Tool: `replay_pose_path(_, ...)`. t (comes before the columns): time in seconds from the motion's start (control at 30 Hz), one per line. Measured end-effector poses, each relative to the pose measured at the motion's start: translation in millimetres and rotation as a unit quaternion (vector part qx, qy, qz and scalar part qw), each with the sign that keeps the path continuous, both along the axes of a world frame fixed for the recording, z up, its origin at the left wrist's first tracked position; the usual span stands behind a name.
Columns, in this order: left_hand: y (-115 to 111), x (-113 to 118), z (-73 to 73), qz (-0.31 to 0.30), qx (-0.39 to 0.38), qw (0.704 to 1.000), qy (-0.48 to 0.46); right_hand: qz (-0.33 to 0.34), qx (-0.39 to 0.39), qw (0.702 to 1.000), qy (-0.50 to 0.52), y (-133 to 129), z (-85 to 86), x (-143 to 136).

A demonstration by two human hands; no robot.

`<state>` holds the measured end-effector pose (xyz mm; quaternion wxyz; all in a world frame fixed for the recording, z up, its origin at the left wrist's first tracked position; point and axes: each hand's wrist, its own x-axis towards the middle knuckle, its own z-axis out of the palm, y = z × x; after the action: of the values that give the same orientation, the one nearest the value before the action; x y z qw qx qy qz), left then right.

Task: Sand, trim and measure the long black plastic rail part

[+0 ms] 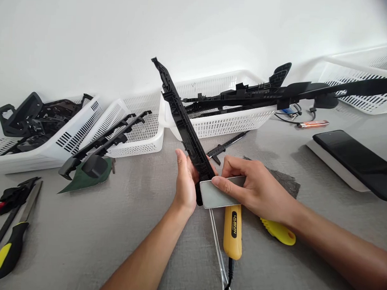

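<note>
Head view: my left hand (pixel 186 183) grips the lower end of a black strip (pixel 183 123), tilted up above the surface (pixel 82 238). My right hand (pixel 255 187) pinches a grey block (pixel 217 195) against its base, over a yellow tool (pixel 233 231).

Black ribbed plastic strip (pixel 182 115). Flat sanding block (pixel 220 191), plain grey. Table (pixel 82 234) was pale grey, faintly woven in texture. Baskets (pixel 219 120) were white with a slotted lattice pattern; parts (pixel 35 118) inside them black. Yellow tool handle (pixel 233 231) carried a black label with yellow lettering. File (pixel 8 248) had a black-and-yellow handle. Dark green piece (pixel 84 179). Black phone (pixel 358 161) lay on a white box (pixel 332 164). Small orange lighter (pixel 313 124). Wall (pixel 121 32) was white.
</note>
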<state>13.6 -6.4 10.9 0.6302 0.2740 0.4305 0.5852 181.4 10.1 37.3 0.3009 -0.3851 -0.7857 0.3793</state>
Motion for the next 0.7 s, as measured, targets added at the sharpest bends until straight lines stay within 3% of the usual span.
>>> replay_pose_path(0.2,-0.3,1.8,-0.6,0.013,0.002,1.0,0.012,0.043,0.011,0.999,-0.002,-4.4,-4.4,-4.1)
replay_pose_path(0.37,-1.1,2.3,-1.4,-0.004,0.034,0.998,0.049,-0.026,0.057,0.998,-0.005,-6.5,-8.8,-6.6)
replay_pose_path(0.57,0.3,-1.3,1.5,-0.037,0.053,0.996,0.065,0.068,0.051,0.996,-0.024,11.5,-4.4,9.0)
replay_pose_path(0.7,2.9,-5.6,1.1,-0.043,0.038,0.996,0.071,-0.032,0.08,0.996,-0.017,39.3,-10.1,30.1)
